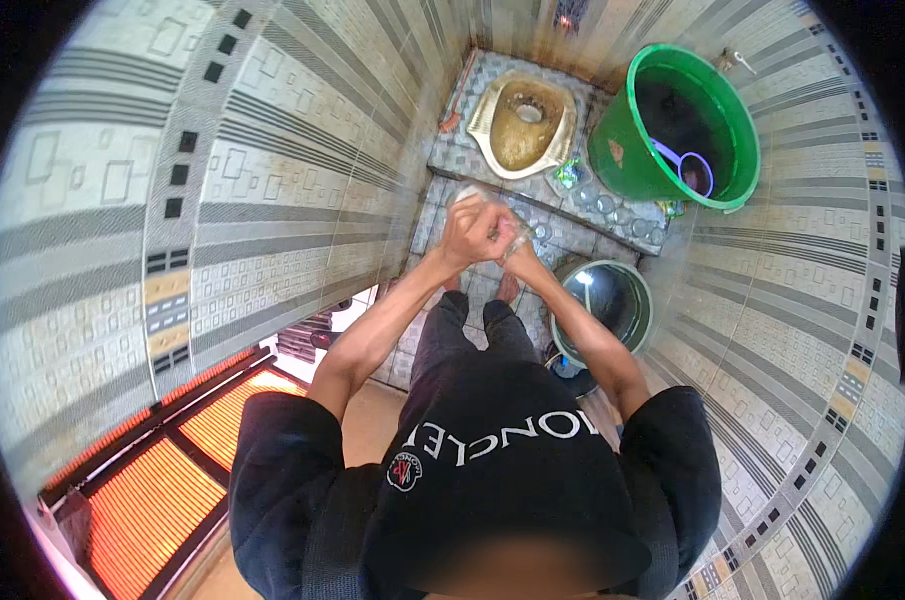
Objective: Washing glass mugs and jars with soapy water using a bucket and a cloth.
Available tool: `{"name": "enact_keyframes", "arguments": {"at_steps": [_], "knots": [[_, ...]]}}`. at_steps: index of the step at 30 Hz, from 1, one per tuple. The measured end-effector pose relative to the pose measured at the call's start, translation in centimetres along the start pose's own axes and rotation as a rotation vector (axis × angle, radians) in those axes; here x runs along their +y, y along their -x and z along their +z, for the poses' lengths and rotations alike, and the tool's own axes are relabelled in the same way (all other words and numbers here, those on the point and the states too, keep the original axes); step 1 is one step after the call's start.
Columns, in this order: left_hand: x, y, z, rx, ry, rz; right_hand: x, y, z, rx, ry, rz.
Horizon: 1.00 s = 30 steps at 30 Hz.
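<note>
In front of me my left hand [470, 225] and my right hand [514, 244] are close together. Clear glassware [526, 231] shows between and beside them, blurred; its exact shape is hard to tell. A pale blurred thing [471, 193] lies at the far side of my left fingers. Several glasses [606, 204] stand on the tiled step beyond my hands, with another glass [542, 232] on the lower floor just right of them. A green packet [570, 172] lies by the step's edge. Which hand bears the glass is partly hidden by the fingers.
A squat toilet [533, 124] is set in the raised tiled step. A large green tub [617, 150] with water and a purple dipper [696, 174] stands at the right. Nearer me is a pale bucket of water [645, 300]. Tiled walls [287, 150] close in on both sides.
</note>
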<state>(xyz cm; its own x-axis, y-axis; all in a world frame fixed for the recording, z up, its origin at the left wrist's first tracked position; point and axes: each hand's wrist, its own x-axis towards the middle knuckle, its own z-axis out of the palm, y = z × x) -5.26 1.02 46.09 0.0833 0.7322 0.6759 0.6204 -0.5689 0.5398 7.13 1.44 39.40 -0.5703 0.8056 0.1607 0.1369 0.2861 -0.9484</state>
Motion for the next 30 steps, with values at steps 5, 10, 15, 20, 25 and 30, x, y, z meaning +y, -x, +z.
{"name": "enact_keyframes", "arguments": {"at_steps": [5,10,15,20,25,30], "knots": [[5.7,-5.8,1.0,0.277,0.082,-0.201,-6.3,-2.3,-4.3,0.429,0.120,-0.254],[8.4,-11.4,0.5,0.487,0.054,-0.235,-12.7,-5.0,-9.1,0.485,0.411,-0.438],[11.4,-12.4,-0.6,0.357,0.876,-0.763,-13.3,-3.4,-12.4,0.527,0.768,-0.544],[12.2,-11.9,-1.4,0.259,1.412,-0.999,-14.6,-1.9,-14.8,0.319,0.816,-0.646],[10.6,-10.5,-0.8,0.153,1.463,-1.172,-14.7,-1.3,-14.5,0.151,0.776,-0.505],[9.2,-8.5,-0.7,0.213,1.567,-1.188,-16.0,-0.3,-13.3,-0.029,0.766,-0.585]]}}
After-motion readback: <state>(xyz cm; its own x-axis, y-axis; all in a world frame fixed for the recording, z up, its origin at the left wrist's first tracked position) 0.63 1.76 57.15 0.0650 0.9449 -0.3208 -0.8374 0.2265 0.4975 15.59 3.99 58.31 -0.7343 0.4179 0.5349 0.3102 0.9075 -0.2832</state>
